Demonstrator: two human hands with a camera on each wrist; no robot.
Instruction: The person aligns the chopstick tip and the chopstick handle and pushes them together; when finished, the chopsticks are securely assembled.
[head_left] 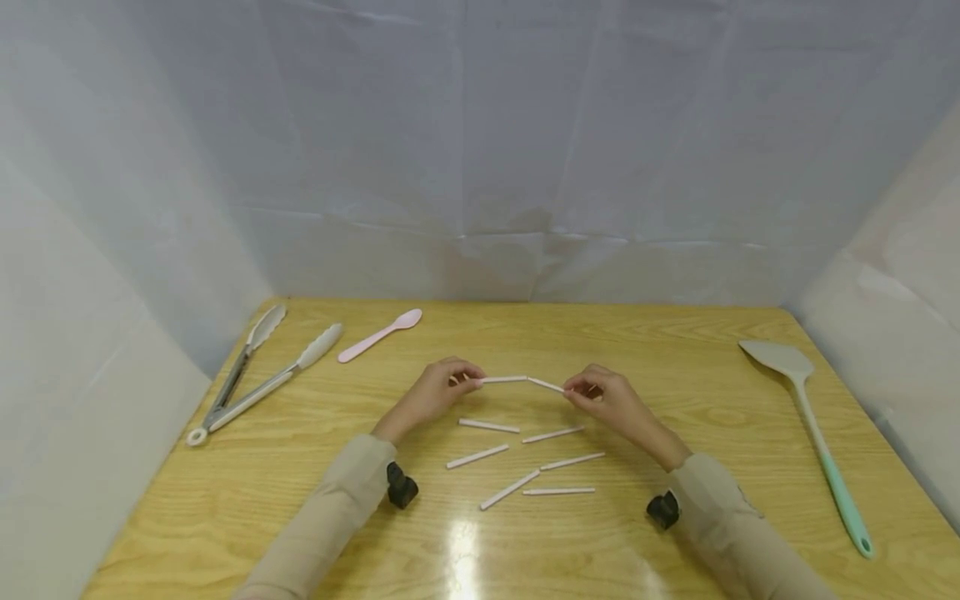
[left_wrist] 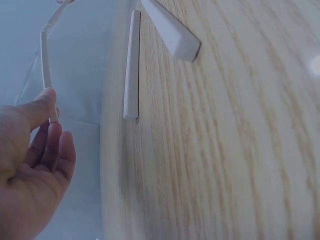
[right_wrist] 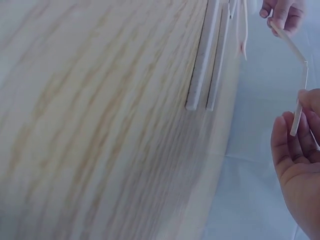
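Observation:
My left hand (head_left: 438, 387) pinches the outer end of a slim white stick (head_left: 504, 380) between thumb and fingers, above the table. The right hand (head_left: 609, 400) pinches a second slim white stick (head_left: 546, 385) by its outer end. The inner ends of the two sticks meet at a blunt angle between the hands, also in the left wrist view, where the left stick (left_wrist: 45, 60) shows. Below the hands, several similar sticks lie loosely in two columns, among them a left one (head_left: 489, 426) and a right one (head_left: 553, 435).
On the wooden table (head_left: 675, 350), open metal tongs (head_left: 251, 396) lie at the left and a pink spoon (head_left: 380, 335) lies at the back left. A spatula (head_left: 806, 408) with a green handle end lies at the right. White sheeting (head_left: 495, 150) hangs behind and beside the table.

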